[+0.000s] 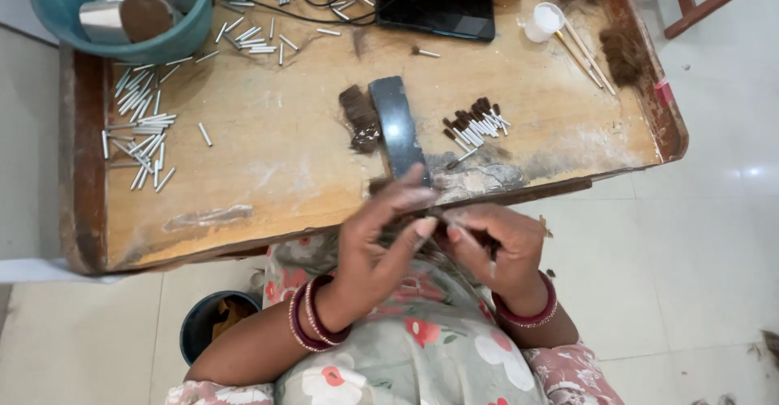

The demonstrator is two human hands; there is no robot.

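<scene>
Hands meet just below the middle of the frame, in front of the near edge of the wooden desk (243, 170). The left hand (381, 243) is half closed, thumb and forefinger pinching toward the right. The right hand (491, 247) is curled shut, fingertips pointing left. Between them they grip a small tuft of dark bristle hair (436, 220); its long axis seems to run left to right, but it is too blurred to be sure. Both hands touch it, so neither is nearer.

Straight above the hands in the frame, a dark metal blade (398, 125) lies on the desk, long axis pointing toward the hands. Finished small brushes (475, 125) with silver ferrules lie right of it, a dark hair bundle (359, 117) left of it. Loose silver tubes (142, 133) are scattered at the left. A teal bowl (57, 7) stands at upper left, a black flat phone (438, 11) at upper middle, a small white cup (545, 22) beside it.
</scene>
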